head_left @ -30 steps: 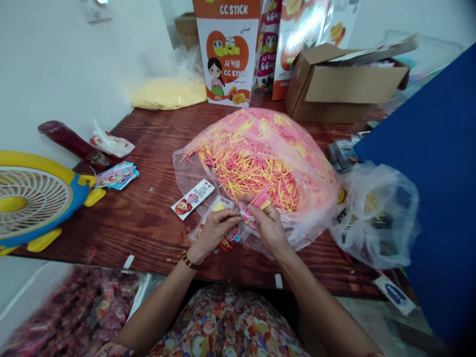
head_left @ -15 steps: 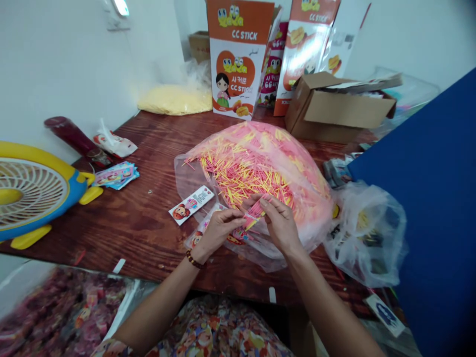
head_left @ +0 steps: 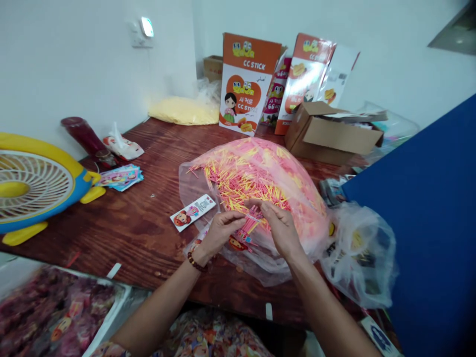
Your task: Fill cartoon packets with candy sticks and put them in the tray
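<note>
Between my hands, in front of the big bag, is a small bundle of pink and yellow thin sticks (head_left: pixel 254 216) with a thin pale band around it. My left hand (head_left: pixel 222 232) pinches at the bundle's left side, thumb and fingers together. From the right, the curled fingers and thumb of my right hand (head_left: pixel 281 225) close on the bundle's upper end. Just beyond lies a large clear bag (head_left: pixel 297 193) bulging with loose pink and yellow sticks (head_left: pixel 245 183), its mouth towards me. A printed card with a red-haired cartoon girl (head_left: pixel 193 212) rests left of my left hand.
A yellow and blue fan (head_left: pixel 80 181) stands at the left, near stacked printed packets (head_left: pixel 121 177) and a dark red bottle (head_left: pixel 84 136). Cartons (head_left: pixel 243 84) and an open brown box (head_left: pixel 330 136) line the back. A knotted clear bag (head_left: pixel 360 258) sits right, beside a blue panel (head_left: pixel 427 208).
The view has tilted up, so the scene sits lower. My right fingers have shifted slightly along the bundle, whose sticks now look more fanned. My left hand stays at its side.
</note>
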Demonstrator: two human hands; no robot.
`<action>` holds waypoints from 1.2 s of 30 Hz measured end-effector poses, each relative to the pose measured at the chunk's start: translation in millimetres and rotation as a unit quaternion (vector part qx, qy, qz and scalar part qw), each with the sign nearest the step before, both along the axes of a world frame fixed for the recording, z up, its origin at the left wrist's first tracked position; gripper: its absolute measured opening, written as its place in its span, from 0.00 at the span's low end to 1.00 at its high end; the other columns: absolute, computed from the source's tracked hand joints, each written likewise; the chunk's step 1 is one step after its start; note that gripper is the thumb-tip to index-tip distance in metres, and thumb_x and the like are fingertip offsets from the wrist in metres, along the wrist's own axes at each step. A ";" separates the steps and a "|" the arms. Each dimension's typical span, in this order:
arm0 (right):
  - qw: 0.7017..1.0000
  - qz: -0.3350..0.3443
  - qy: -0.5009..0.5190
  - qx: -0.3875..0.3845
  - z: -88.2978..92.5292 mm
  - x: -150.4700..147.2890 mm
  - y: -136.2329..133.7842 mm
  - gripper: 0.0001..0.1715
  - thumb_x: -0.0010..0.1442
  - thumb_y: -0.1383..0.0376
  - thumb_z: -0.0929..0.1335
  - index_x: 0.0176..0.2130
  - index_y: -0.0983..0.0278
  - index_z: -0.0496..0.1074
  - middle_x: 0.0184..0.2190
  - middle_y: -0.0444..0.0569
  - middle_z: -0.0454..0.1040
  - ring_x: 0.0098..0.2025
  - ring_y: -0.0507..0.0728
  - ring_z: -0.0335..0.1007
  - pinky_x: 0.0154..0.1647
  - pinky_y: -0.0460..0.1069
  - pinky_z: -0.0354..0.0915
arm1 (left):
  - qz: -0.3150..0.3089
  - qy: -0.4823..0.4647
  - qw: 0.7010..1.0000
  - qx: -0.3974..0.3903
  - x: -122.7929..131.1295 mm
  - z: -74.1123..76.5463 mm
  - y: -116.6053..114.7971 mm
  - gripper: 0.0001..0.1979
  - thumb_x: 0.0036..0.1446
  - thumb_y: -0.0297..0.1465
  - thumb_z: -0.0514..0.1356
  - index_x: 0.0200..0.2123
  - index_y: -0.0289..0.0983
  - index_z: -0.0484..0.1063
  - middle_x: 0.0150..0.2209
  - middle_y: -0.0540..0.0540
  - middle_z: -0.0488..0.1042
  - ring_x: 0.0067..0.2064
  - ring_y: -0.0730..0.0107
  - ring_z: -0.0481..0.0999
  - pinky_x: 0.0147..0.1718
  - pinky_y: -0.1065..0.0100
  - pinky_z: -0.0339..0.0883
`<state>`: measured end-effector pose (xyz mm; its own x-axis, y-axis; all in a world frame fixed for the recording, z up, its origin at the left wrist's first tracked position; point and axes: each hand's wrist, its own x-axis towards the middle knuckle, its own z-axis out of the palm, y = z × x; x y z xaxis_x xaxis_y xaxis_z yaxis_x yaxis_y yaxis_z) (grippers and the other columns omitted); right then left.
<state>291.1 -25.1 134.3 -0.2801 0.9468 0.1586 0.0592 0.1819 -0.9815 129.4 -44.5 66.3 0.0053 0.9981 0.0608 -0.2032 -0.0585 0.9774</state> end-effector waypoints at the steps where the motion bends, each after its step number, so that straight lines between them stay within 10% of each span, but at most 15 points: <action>1: 1.000 -0.001 -0.003 0.002 0.8 -0.3 0.9 0.18 0.65 0.52 0.66 0.45 0.57 0.80 0.47 0.47 0.80 0.52 0.60 0.74 0.59 0.57 0.65 | -0.003 -0.005 1.000 -0.002 -0.2 -0.3 0.7 0.15 0.52 0.40 0.66 0.37 0.36 0.82 0.36 0.45 0.82 0.36 0.67 0.77 0.39 0.67 0.71; 9: 0.997 -0.022 0.070 0.033 22.3 -7.8 2.5 0.19 0.64 0.49 0.66 0.43 0.57 0.80 0.43 0.50 0.80 0.48 0.62 0.75 0.53 0.59 0.68 | 0.027 0.002 0.999 0.046 -10.8 8.5 4.0 0.15 0.55 0.42 0.64 0.36 0.37 0.83 0.35 0.46 0.81 0.35 0.67 0.76 0.39 0.67 0.70; 14: 0.967 -0.103 0.207 0.106 43.4 -1.8 5.0 0.16 0.66 0.50 0.64 0.40 0.55 0.75 0.22 0.41 0.66 0.27 0.53 0.68 0.34 0.50 0.67 | 0.072 -0.007 0.993 0.089 -24.0 21.9 8.4 0.12 0.54 0.40 0.66 0.36 0.38 0.83 0.37 0.44 0.82 0.40 0.65 0.77 0.43 0.65 0.70; 19: 0.994 -0.087 0.050 0.037 11.9 1.5 7.2 0.16 0.61 0.51 0.69 0.38 0.60 0.74 0.19 0.37 0.52 0.19 0.49 0.46 0.19 0.45 0.47 | 0.100 0.014 0.989 0.107 -28.6 27.6 11.7 0.11 0.56 0.38 0.65 0.37 0.38 0.83 0.39 0.45 0.82 0.41 0.64 0.77 0.44 0.65 0.70; 36: 0.977 0.017 -0.167 0.132 -2.2 -7.8 6.8 0.13 0.60 0.60 0.69 0.28 0.64 0.78 0.21 0.43 0.73 0.24 0.51 0.65 0.27 0.45 0.60 | 0.112 0.115 0.968 0.191 -18.9 25.6 1.4 0.10 0.62 0.29 0.60 0.40 0.40 0.82 0.45 0.43 0.80 0.48 0.65 0.77 0.50 0.63 0.69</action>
